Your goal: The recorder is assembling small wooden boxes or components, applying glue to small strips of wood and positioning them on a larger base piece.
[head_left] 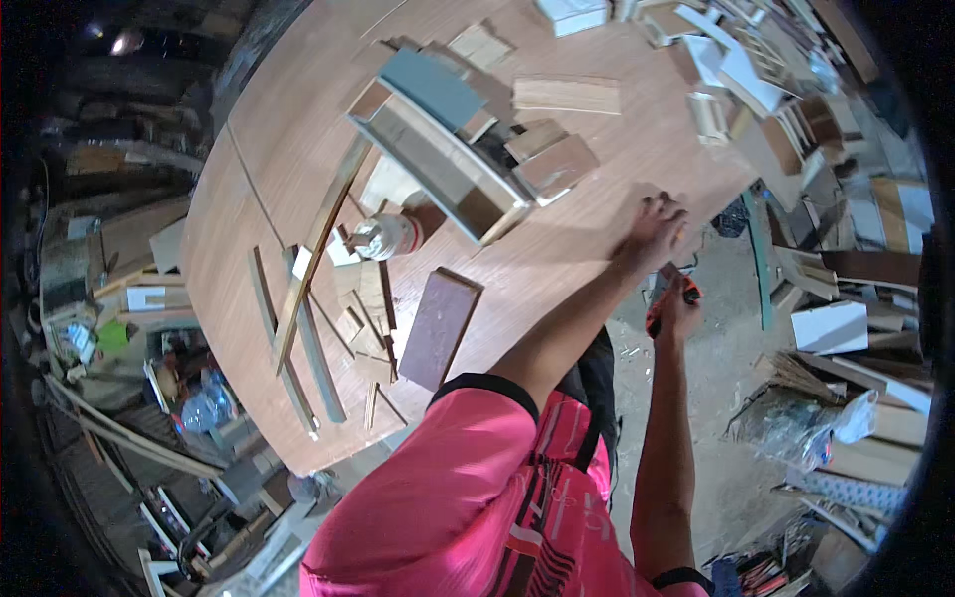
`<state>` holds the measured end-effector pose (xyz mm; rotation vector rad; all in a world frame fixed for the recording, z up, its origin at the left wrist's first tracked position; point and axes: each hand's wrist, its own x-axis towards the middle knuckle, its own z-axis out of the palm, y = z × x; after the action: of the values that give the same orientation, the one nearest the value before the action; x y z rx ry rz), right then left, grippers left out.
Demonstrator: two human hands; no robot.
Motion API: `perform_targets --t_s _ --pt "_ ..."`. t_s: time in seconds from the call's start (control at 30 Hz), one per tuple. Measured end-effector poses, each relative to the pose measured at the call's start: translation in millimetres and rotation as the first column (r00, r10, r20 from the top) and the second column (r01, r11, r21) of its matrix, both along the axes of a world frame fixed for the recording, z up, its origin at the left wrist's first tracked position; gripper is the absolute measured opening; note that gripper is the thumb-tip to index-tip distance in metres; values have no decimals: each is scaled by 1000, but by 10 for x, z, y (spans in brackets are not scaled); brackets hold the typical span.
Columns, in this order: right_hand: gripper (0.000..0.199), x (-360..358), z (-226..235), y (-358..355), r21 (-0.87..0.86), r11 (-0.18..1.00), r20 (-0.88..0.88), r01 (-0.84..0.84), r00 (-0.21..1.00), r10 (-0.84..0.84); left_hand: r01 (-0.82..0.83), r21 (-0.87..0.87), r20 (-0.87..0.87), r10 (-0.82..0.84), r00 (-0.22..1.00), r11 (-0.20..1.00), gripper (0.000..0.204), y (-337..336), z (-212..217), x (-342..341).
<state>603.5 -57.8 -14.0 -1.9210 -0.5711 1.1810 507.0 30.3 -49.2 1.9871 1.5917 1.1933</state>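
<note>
My left hand (657,225) rests on the wooden tabletop close to its right edge, fingers curled. A small orange-tan bit shows beside the fingers, too small to name. Just below it, off the table's edge, my right hand (680,310) is closed round the orange and black handle of a tool (654,316). Most of that tool is hidden by the hand, so its kind does not show. Farther left on the table lies a long open wooden box (428,149), with a grey-blue board (431,88) against its far side.
On the tabletop (557,269) are a dark flat board (439,328), a white bottle (386,237), long wood strips (316,264) and several wood offcuts (567,95). Scrap boards (831,328) and a clear plastic bag (796,428) cover the floor at right. Clutter fills the left side.
</note>
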Motion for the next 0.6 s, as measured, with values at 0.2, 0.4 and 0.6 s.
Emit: perform_targets --t_s 0.2,0.4,0.6 --pt "32 -162 59 216 -110 993 26 -48 998 52 179 -109 -14 -182 983 978 28 10 -17 -200" --pt "30 83 -403 318 -35 999 6 -38 999 38 197 -107 -28 -201 979 975 31 47 120 -269" --pt "37 -179 -157 375 -175 984 81 15 997 -1 161 -135 8 -162 987 978 33 50 34 -303"
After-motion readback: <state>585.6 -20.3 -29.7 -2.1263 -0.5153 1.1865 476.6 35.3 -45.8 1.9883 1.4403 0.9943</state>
